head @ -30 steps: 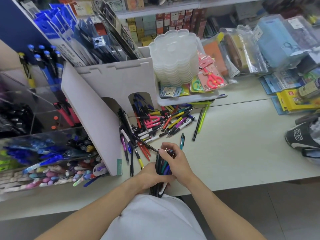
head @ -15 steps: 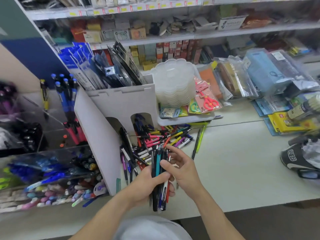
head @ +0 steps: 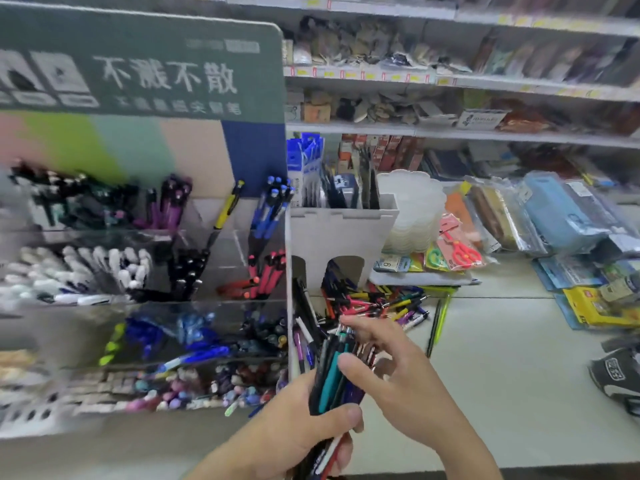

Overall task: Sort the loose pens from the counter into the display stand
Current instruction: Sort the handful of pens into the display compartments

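A stationery shop: price-tagged shelves (head: pixel 450 77) and a pen display stand (head: pixel 145 237).

pale green counter (head: pixel 502 375): heap of loose multicoloured pens (head: pixel 374 303), clear tiered acrylic pen display stand (head: pixel 145 306) left, white cardboard organiser (head: pixel 341 233), packaged stationery right.
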`<state>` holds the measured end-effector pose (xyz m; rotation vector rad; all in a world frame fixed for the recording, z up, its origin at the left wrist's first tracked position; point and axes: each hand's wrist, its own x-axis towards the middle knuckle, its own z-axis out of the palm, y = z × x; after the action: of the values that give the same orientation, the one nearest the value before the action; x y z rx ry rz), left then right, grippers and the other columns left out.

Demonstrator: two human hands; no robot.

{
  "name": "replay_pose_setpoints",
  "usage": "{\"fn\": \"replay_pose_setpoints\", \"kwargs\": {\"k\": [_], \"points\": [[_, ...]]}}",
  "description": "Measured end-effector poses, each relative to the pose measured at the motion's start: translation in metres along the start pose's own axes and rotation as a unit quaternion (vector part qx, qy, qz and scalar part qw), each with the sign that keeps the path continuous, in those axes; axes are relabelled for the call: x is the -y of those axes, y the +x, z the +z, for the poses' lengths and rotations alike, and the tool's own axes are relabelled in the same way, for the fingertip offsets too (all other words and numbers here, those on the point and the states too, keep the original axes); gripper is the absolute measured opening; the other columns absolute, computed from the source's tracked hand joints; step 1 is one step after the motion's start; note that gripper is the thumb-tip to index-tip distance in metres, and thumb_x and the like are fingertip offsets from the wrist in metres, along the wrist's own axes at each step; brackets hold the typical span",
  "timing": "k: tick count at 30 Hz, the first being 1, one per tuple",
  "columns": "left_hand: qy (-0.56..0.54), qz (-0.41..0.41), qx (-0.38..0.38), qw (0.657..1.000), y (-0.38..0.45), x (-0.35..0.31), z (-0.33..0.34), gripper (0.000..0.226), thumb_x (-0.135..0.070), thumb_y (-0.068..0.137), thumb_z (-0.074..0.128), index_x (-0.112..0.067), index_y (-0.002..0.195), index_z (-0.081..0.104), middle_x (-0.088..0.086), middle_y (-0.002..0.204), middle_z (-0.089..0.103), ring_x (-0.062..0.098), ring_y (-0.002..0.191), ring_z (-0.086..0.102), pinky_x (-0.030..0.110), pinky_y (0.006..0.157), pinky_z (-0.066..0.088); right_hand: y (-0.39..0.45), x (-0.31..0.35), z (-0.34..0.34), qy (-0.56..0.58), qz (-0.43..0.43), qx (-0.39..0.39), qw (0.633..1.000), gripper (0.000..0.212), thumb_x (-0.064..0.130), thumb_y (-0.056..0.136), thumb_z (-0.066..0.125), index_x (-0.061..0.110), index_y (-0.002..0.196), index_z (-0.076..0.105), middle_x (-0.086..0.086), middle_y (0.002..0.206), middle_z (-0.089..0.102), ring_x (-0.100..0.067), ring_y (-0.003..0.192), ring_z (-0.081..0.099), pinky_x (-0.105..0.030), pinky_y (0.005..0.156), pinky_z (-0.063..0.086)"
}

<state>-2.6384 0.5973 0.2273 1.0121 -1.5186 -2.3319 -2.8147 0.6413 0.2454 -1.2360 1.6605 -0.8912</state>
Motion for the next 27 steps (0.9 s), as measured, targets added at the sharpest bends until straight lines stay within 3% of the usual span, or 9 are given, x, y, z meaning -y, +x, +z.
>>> {"fn": "replay_pose_setpoints", "kwargs": {"k": [4,8,12,15,17,20,23,27], "points": [[0.075,0.019,-0.032,0.996,-0.029,0.002,-0.026,0.015,-0.028,0.094,0.070,-0.022,0.106,0.064,-0.009,0.089,0.073,0.005,0.086,0.068,0.014,0.077,0.048,0.001,0.032,0.032,-0.109,-0.038,-0.066,0.991,0.029,0.042,0.083,0.077,0.048,0.110,0.068,0.026,0.103,0.051,0.005,0.106,0.051,-0.007,0.084,0.038],[0.053,0.016,-0.060,0.997,-0.046,0.004,-0.046,0.017,-0.019,0.090,0.072,-0.019,0.105,0.065,-0.007,0.087,0.074,0.004,0.084,0.070,0.013,0.072,0.048,0.006,0.048,0.063,-0.181,-0.078,-0.109,0.974,0.020,0.036,0.081,0.081,0.043,0.095,0.068,0.020,0.089,0.057,0.001,0.099,0.051,-0.007,0.080,0.035],[0.081,0.011,-0.053,0.995,-0.058,0.005,-0.063,0.018,-0.022,0.088,0.072,-0.023,0.104,0.065,-0.009,0.086,0.072,0.005,0.082,0.068,0.015,0.071,0.049,0.011,0.069,0.074,-0.162,-0.037,-0.031,0.986,0.016,0.038,0.086,0.076,0.040,0.090,0.061,0.021,0.081,0.060,-0.004,0.077,0.054,-0.014,0.068,0.043],[0.115,0.009,-0.058,0.992,-0.062,0.008,-0.074,0.031,-0.036,0.082,0.074,-0.031,0.110,0.063,-0.001,0.100,0.073,0.015,0.095,0.070,0.035,0.089,0.056,0.018,0.082,0.073,-0.160,-0.025,0.014,0.987,0.017,0.041,0.084,0.079,0.038,0.091,0.063,0.019,0.066,0.056,-0.006,0.059,0.048,-0.023,0.059,0.046],[0.122,0.023,-0.056,0.991,-0.065,0.006,-0.080,0.038,-0.041,0.079,0.074,-0.032,0.114,0.063,0.002,0.106,0.071,0.020,0.100,0.069,0.046,0.096,0.053,0.022,0.090,0.074,-0.161,-0.035,0.032,0.986,0.018,0.042,0.083,0.079,0.039,0.094,0.065,0.017,0.069,0.058,-0.005,0.060,0.048,-0.024,0.060,0.047],[0.115,0.031,-0.043,0.992,-0.069,0.000,-0.089,0.042,-0.041,0.079,0.075,-0.035,0.119,0.063,-0.005,0.111,0.072,0.014,0.105,0.068,0.044,0.099,0.051,0.026,0.102,0.080,-0.165,-0.056,0.050,0.983,0.014,0.043,0.085,0.077,0.039,0.093,0.067,0.009,0.081,0.067,-0.007,0.063,0.052,-0.020,0.060,0.047],[0.079,0.032,-0.017,0.996,-0.072,-0.003,-0.098,0.040,-0.039,0.082,0.078,-0.029,0.119,0.066,0.010,0.119,0.069,0.027,0.114,0.065,0.049,0.104,0.047,0.033,0.110,0.083,-0.152,-0.067,0.049,0.985,0.011,0.040,0.085,0.079,0.035,0.089,0.070,0.005,0.081,0.070,-0.016,0.071,0.062,-0.030,0.065,0.054],[0.053,0.047,-0.030,0.997,-0.079,-0.009,-0.113,0.026,-0.038,0.082,0.077,-0.036,0.107,0.070,-0.001,0.104,0.074,0.016,0.100,0.070,0.031,0.095,0.051,0.044,0.123,0.083,-0.083,-0.075,0.058,0.992,0.008,0.031,0.082,0.084,0.031,0.086,0.076,-0.002,0.078,0.072,-0.027,0.073,0.063,-0.039,0.068,0.052]]}}
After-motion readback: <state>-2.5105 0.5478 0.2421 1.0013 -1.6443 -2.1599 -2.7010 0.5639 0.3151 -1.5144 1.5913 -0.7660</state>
